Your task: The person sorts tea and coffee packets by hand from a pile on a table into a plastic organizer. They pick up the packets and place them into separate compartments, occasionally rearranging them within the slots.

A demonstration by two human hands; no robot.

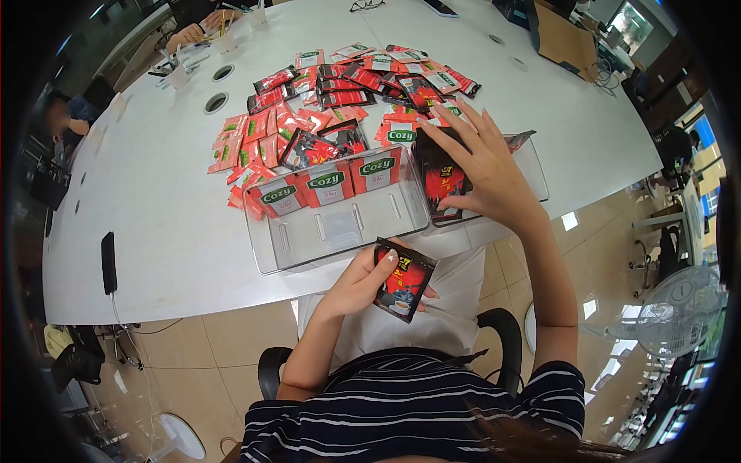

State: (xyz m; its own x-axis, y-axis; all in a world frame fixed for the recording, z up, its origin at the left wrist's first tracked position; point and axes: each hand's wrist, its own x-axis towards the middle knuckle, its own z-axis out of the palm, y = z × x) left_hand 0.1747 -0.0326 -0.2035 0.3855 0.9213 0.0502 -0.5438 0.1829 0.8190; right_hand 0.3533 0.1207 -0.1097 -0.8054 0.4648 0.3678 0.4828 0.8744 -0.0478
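Observation:
My left hand [361, 279] is closed on a black and red coffee sachet [405, 282], held in front of the table's near edge. My right hand [486, 170] has its fingers apart over the right clear bin, its fingertips at the black and red sachets [445, 181] standing inside; whether it grips one is unclear. The left clear bin [340, 248] holds a row of red Cozy packets [327, 187] upright along its far side. Behind the bins lies a spread of pink-red packets [266, 131] and more black and red sachets [312, 149].
On the white table [147, 224] are a black power bar [109, 262] at the left, a phone [440, 8], glasses [367, 5] and a cardboard box [562, 42] at the back. Another person's hands [185, 36] are near cups of pens at the far left.

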